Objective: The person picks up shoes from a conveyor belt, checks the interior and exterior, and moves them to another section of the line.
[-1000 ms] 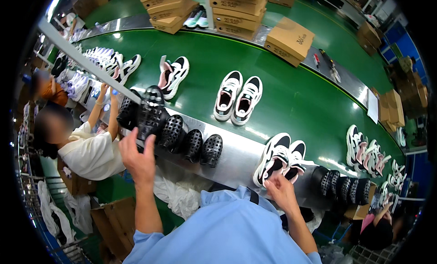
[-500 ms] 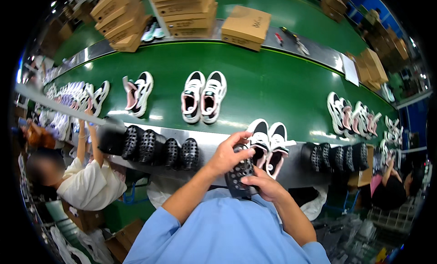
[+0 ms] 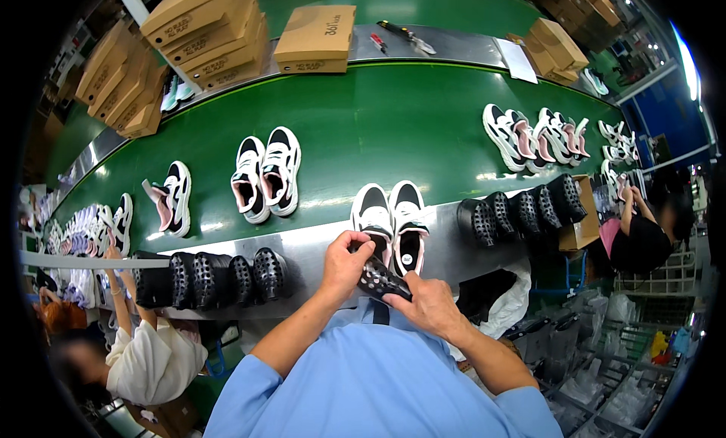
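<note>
Both my hands hold one black plastic shoe tree point(image 3: 384, 278), dotted with holes, just above the near metal edge. Around its upper left end close the fingers of my left hand point(image 3: 346, 266). My right hand point(image 3: 428, 305) grips the lower right end, thumb pressed on top. Directly beyond stand two white and black sneakers with pink lining, the left sneaker point(image 3: 372, 211) partly covered by my left hand and the tree. A round white sticker shows inside the right sneaker point(image 3: 409, 211).
Black perforated shoe trees stand in rows on the metal ledge, a left row point(image 3: 204, 279) and a right row point(image 3: 522, 215). More sneakers point(image 3: 265, 173) sit on the green belt point(image 3: 363, 120). Shoe boxes point(image 3: 314, 41) and pliers point(image 3: 412, 39) lie beyond. Co-workers sit at both sides.
The view has turned, so the belt and sneakers appear farther left. The shoe tree has tipped from nearly upright to slanting, its upper end toward the left. Both hands still hold it.
</note>
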`<act>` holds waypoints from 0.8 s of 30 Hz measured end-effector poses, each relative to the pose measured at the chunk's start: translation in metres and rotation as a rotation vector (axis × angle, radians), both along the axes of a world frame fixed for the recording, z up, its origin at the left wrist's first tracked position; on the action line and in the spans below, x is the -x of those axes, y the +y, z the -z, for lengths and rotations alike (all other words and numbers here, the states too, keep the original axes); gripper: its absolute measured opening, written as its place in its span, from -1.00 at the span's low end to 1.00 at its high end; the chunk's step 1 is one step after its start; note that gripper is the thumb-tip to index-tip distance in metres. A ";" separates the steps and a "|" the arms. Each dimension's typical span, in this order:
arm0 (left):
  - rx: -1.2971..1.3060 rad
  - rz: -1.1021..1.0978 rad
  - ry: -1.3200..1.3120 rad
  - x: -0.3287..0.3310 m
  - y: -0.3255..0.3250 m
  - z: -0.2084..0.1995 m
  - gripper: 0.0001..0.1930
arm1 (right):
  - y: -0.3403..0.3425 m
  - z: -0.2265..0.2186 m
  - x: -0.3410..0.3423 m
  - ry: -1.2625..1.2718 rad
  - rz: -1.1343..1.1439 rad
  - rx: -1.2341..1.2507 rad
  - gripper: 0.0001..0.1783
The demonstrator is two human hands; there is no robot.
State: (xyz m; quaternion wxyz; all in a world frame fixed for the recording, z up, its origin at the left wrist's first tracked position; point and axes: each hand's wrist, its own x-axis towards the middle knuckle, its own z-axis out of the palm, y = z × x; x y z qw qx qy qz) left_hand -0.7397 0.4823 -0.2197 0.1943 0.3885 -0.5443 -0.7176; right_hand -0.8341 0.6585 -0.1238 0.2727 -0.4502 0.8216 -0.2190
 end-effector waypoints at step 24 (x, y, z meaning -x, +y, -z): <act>0.613 0.589 -0.030 0.037 -0.045 0.010 -0.86 | -0.062 0.163 0.000 0.556 0.014 0.364 -0.92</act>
